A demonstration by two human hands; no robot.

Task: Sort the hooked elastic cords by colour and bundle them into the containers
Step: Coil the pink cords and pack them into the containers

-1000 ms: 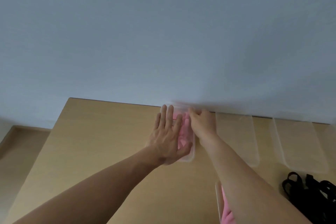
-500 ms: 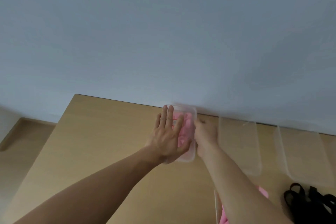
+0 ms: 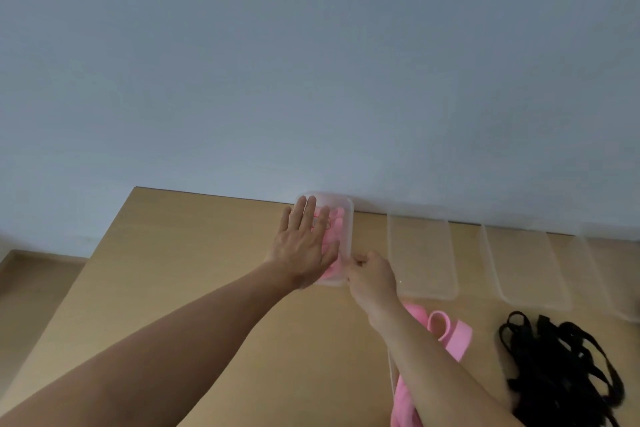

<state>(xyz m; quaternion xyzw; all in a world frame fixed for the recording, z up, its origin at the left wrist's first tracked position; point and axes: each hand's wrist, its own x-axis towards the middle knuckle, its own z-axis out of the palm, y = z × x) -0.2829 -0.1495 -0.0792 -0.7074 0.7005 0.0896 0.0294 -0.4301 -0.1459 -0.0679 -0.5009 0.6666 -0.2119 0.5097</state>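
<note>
The left hand (image 3: 304, 246) is lying flat, fingers straight, pressing on top of a clear box (image 3: 347, 218) at the far edge of the wooden table (image 3: 194, 253). Pink cords (image 3: 335, 230) are sitting inside the box, under the left hand's fingers. The right hand (image 3: 372, 274) is touching the box's right side, its fingers curled tight and pinching the rim. The two hands are close together. Two empty clear boxes (image 3: 420, 253) are lying to the right of the right hand. Loose pink cords (image 3: 450, 333) are lying beside the right forearm, and black cords (image 3: 561, 367) are piled further right
</note>
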